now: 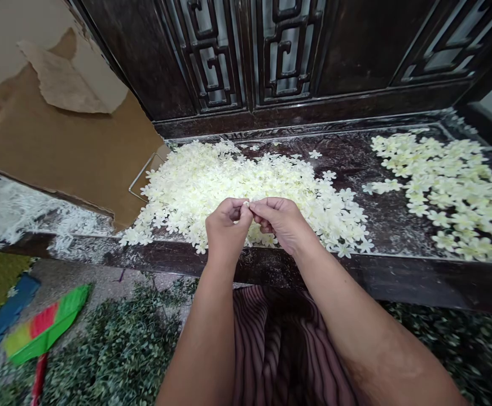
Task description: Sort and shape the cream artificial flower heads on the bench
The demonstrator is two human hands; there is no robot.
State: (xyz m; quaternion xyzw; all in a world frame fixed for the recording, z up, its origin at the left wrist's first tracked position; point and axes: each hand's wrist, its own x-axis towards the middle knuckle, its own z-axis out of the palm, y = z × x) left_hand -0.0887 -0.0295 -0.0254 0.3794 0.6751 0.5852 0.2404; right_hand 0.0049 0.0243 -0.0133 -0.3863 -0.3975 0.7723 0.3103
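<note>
Fingertips of our left hand and right hand pinch a tiny whitish piece | maybe 1 flower, mostly hidden | likely light, soft, creasable; best held centrally

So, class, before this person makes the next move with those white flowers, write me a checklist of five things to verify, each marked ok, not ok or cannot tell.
1. Left hand and right hand meeting at the fingertips: ok.
2. Shape of the small pale piece pinched between them: cannot tell, the fingers mostly hide it.
3. Main flower pile within easy reach: ok, it lies just beneath the hands.
4. Flower group on the right separate from the main pile: ok, dark wood shows between.
5. Main pile well away from the cardboard: not ok, flowers crowd its edge.
</note>
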